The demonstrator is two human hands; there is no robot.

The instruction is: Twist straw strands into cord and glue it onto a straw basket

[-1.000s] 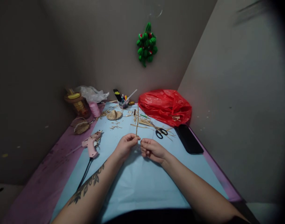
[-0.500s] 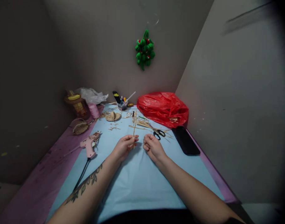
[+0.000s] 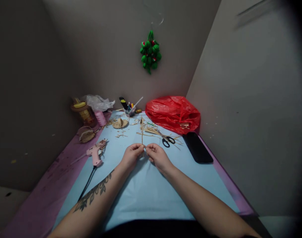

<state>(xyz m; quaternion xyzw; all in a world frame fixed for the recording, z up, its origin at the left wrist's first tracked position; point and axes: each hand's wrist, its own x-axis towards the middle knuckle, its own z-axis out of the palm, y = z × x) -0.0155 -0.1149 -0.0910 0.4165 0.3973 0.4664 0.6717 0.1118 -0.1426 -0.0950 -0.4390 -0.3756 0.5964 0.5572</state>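
My left hand [image 3: 131,155] and my right hand [image 3: 157,155] meet fingertip to fingertip over the light blue sheet [image 3: 146,195]. Both pinch the lower end of a thin straw braid [image 3: 142,130], which rises away from me toward the back of the table. Fingers of both hands are curled closed around it. What lies inside the right palm is hidden.
Black-handled scissors [image 3: 167,141] and loose straw lie just beyond my right hand. A black phone [image 3: 197,147] sits right, a red plastic bag [image 3: 173,113] behind it. A pink glue gun [image 3: 95,153] lies left, with woven discs [image 3: 120,123], a jar [image 3: 83,111] and a pen cup [image 3: 130,109].
My right hand has moved left to join the left hand on the braid; half a second ago the two hands were a little apart. The view has shifted slightly.
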